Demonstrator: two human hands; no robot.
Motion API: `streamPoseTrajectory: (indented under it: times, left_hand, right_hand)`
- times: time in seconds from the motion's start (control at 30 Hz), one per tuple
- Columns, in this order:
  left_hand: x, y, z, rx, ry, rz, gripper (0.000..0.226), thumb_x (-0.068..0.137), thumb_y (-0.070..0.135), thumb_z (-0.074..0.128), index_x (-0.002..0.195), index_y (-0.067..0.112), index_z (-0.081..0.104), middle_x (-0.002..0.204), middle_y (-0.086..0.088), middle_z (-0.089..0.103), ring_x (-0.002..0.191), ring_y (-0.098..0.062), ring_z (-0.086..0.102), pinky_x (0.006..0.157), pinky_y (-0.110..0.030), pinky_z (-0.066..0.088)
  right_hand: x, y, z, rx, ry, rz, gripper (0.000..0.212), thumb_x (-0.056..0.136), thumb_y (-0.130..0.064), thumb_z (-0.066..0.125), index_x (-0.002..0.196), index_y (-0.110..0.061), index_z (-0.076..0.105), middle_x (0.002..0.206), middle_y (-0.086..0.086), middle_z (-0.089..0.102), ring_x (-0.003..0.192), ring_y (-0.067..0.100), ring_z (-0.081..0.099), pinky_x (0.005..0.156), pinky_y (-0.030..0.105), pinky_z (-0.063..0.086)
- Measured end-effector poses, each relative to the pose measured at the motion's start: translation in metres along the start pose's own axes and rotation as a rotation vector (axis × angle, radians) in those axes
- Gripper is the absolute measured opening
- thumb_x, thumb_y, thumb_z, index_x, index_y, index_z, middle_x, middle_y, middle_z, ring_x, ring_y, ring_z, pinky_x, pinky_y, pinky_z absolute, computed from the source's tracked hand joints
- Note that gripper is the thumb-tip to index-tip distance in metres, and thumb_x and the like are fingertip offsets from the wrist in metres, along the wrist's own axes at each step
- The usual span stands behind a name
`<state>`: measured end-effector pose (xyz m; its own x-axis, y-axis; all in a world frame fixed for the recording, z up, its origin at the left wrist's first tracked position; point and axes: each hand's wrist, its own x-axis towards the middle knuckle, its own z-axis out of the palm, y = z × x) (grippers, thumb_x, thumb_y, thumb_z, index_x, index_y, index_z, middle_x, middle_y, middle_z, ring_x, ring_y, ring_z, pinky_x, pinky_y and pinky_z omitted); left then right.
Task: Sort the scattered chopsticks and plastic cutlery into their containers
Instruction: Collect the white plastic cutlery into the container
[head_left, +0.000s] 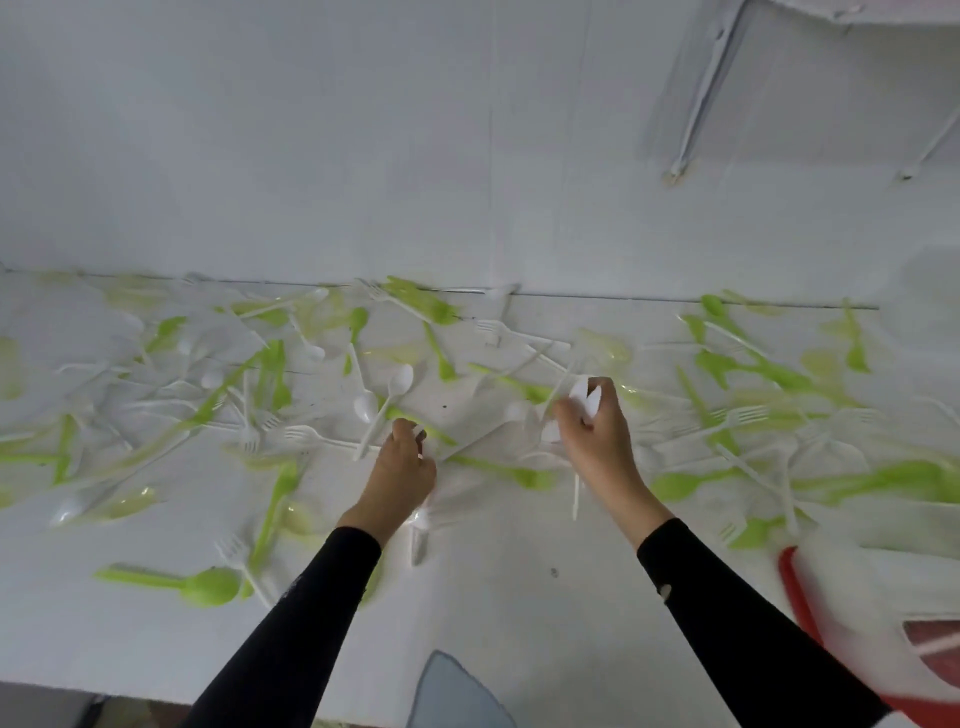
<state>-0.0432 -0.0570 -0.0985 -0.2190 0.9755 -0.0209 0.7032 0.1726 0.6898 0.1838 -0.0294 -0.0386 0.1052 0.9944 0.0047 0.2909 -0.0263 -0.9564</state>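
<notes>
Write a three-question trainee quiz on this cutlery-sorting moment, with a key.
1. True or false: the right hand holds white cutlery.
2. Which colours is the cutlery scattered on the white table? A) green and white B) red and black
3. Fill in: the red container sits at the table's near ____ corner.

Key: 1 true; 2 A; 3 right. The left hand pinches a white piece too.
</notes>
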Motion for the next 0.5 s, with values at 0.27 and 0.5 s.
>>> streamPoseTrajectory:
  times: [0.27,0.5]
  left_hand:
    - [0.048,0.055,-0.015,-0.847,0.103,-0.173,0.033,0.09,0.021,0.056,0.116,0.009,0.04,0.1,-0.009,0.054,0.079,-0.02,0.061,0.076,-0.035,0.053]
    - [0.081,0.08,-0.001,-0.711,0.089,0.013,0.032,0.099,0.022,0.057,0.127,0.018,0.042,0.084,0.001,0.051,0.06,-0.008,0.049,0.056,-0.022,0.043]
  right_hand:
    - [0.038,0.006,-0.082,0.208,0.131,0.048,0.031,0.09,-0.01,0.045,0.111,-0.032,0.052,0.081,0.001,0.061,0.05,0.014,0.047,0.049,0.027,0.039]
    - [0.065,0.027,-0.113,-0.392,0.037,0.19,0.016,0.092,-0.03,0.054,0.098,-0.019,0.065,0.085,0.002,0.065,0.081,0.021,0.06,0.068,0.028,0.044]
